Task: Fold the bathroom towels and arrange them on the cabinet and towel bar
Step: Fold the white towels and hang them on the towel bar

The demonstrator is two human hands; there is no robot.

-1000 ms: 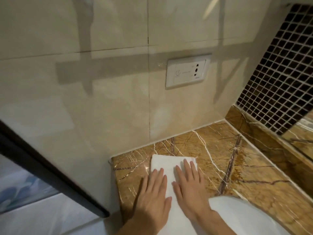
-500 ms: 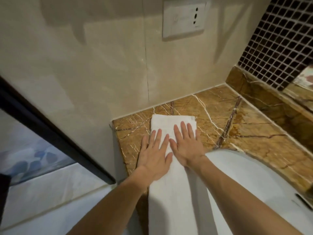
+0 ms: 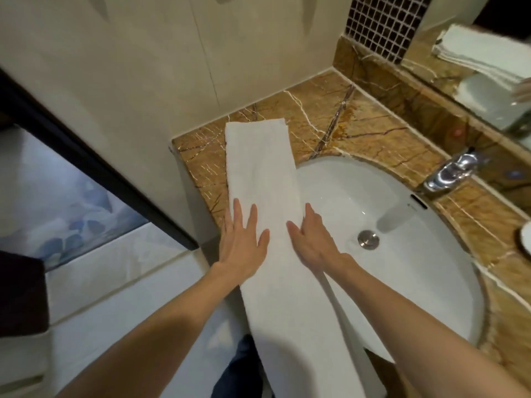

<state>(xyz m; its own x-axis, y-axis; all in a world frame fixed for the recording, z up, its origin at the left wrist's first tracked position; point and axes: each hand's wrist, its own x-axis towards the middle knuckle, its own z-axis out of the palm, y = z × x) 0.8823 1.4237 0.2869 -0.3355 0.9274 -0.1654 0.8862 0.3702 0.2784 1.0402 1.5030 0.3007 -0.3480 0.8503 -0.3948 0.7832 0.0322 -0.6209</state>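
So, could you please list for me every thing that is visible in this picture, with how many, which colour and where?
towel: 1, white, a long folded strip on the countertop, hanging over its front edge
countertop: 1, brown marble with white veins, around the sink
sink: 1, white, set in the countertop, right of the towel
drain: 1, silver, at the sink's bottom
faucet: 1, chrome, behind the sink
mosaic tiles: many, dark, upper right wall
mirror: 1, far right, reflecting folded white cloth
wall tiles: several, beige, behind the countertop
left hand: 1, flat on the towel's left edge
right hand: 1, at the towel's right edge, fingers straight
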